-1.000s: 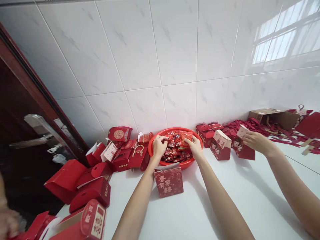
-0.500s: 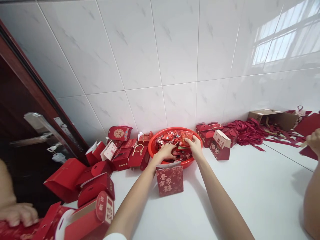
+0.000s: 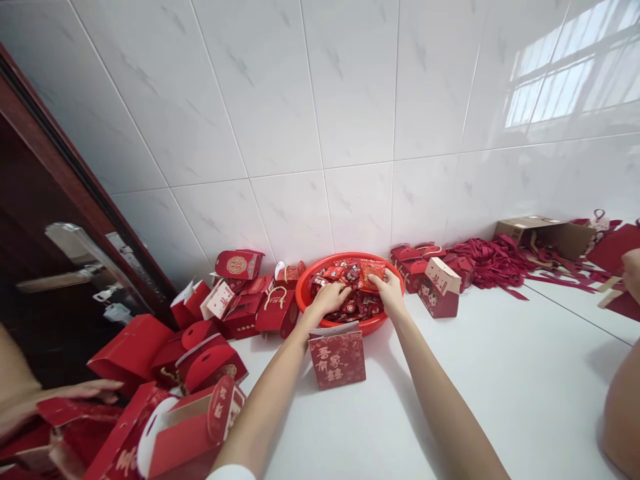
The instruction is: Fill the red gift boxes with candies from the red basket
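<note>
A red plastic basket [image 3: 369, 327] against the wall holds a heap of small wrapped sweets [image 3: 354, 308]. My left hand [image 3: 331, 299] reaches over its left side, fingers curled into the heap; what they grip is hidden. Between the thumb and fingers of my right hand [image 3: 390, 293], at the basket's right side, is a shiny red-orange packet [image 3: 372, 275]. Just in front of the basket, between my forearms, a dark red gift box [image 3: 339, 360] with pale lettering stands upright, its top flaps raised.
Red gift boxes [image 3: 243, 313] crowd the left, where another person's hand [image 3: 95, 392] touches some. To the right stand a patterned box [image 3: 440, 293], a pile of dark red ribbons [image 3: 493, 263] and a cardboard carton [image 3: 565, 237]. Another person's arm [image 3: 623, 407] is at the right edge.
My left fingers have shifted slightly within the sweets, and a green wrapper beside my right hand no longer shows. At lower left, another person's hand and nearby boxes have moved rightward.
</note>
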